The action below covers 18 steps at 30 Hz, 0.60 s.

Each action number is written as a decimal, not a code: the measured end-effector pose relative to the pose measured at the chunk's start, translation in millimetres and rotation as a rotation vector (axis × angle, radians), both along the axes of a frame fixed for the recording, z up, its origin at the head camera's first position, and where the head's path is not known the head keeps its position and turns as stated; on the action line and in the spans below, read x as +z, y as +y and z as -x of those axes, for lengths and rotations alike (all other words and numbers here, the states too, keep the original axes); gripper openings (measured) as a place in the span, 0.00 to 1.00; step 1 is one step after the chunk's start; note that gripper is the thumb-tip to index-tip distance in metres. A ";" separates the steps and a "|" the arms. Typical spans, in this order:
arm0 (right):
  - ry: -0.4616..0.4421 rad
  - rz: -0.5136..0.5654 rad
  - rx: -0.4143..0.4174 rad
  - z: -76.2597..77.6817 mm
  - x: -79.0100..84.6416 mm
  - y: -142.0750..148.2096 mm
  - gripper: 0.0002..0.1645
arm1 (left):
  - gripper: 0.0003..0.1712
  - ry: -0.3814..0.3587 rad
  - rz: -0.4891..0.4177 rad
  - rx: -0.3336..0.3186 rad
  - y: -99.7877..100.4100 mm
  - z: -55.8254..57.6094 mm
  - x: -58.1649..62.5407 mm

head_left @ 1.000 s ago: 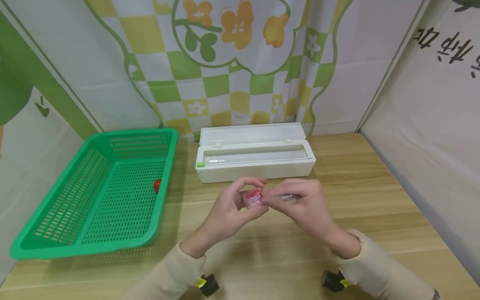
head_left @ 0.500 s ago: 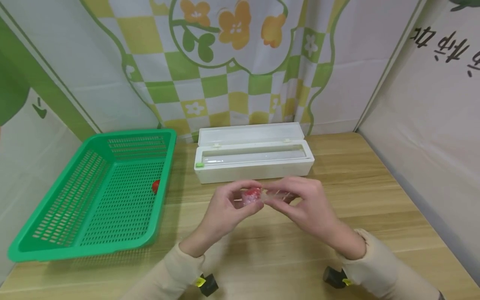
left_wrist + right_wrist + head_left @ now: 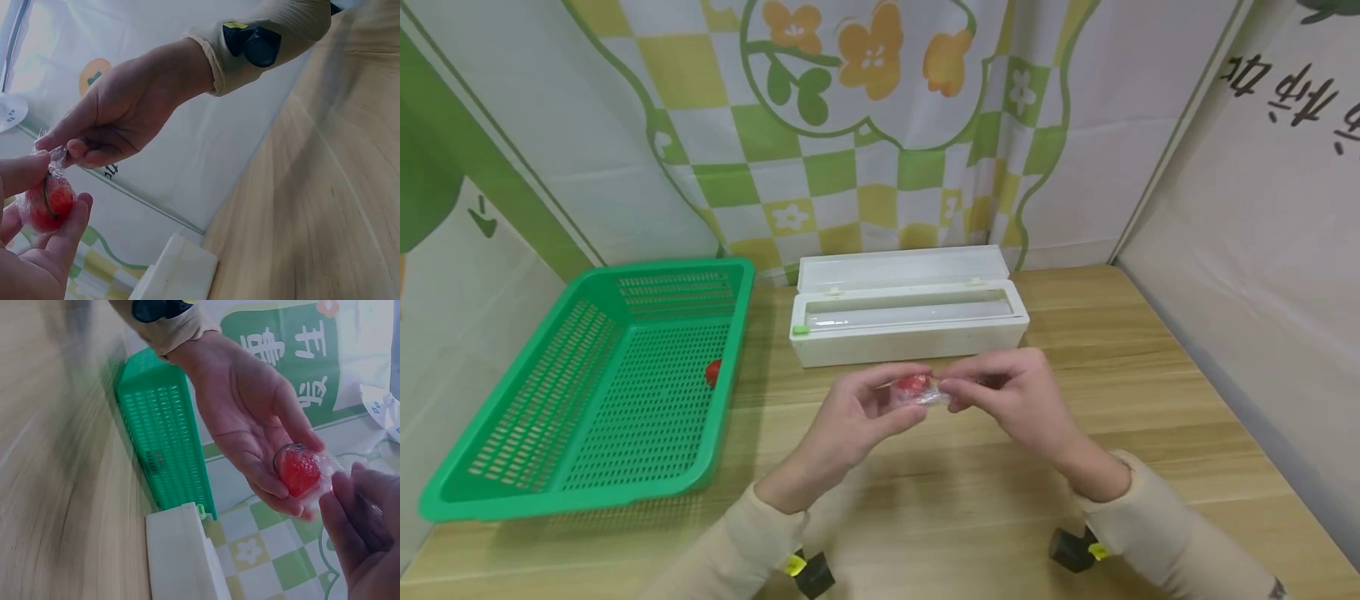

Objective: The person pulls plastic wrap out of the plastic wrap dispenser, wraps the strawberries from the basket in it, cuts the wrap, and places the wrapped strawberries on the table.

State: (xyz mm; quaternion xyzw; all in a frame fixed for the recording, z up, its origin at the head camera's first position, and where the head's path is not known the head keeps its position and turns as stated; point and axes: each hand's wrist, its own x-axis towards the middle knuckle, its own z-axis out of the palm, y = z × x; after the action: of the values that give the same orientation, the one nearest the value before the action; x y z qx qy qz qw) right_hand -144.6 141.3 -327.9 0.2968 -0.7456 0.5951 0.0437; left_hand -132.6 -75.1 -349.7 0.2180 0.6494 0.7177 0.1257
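A small red fruit (image 3: 913,383) wrapped in clear cling film (image 3: 932,397) is held above the table between both hands. My left hand (image 3: 852,414) grips the wrapped fruit between thumb and fingers. On the other side my right hand (image 3: 1021,398) pinches the gathered end of the film, which stretches out from the fruit. The left wrist view shows a thin, curved green stem (image 3: 47,199) under the film. In the right wrist view the red fruit (image 3: 298,472) lies against the left fingers, with the film reaching to the right fingertips (image 3: 337,487).
Behind the hands stands a white cling film box (image 3: 910,340), lid raised, with a film roll (image 3: 910,315) inside. A green plastic basket (image 3: 712,450) to the left has another red item (image 3: 713,372) by its right wall. Wooden table (image 3: 1150,400) lies beneath; printed cloth hangs behind.
The right fingers have moved slightly right, away from the left fingertips. More of the wrapped fruit and the film between the hands now shows. Box and basket stay put.
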 end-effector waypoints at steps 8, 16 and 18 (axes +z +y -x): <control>-0.246 -0.025 0.130 4.2 0.3 10.9 0.12 | 0.24 -0.045 0.006 -0.004 -3.6 0.6 -2.5; -0.268 -0.036 0.044 3.0 0.2 10.4 0.12 | 0.23 -0.007 -0.035 -0.076 0.9 1.9 -5.1; -0.226 -0.037 0.015 1.8 0.2 9.6 0.11 | 0.24 -0.009 -0.035 -0.090 1.9 1.7 -5.0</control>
State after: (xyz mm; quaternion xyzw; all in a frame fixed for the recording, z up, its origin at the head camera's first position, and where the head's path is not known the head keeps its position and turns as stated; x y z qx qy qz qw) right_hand -146.4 150.9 -327.7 0.2341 -0.7544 0.6111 -0.0507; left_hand -134.3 -73.2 -354.8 0.2457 0.6258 0.7234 0.1570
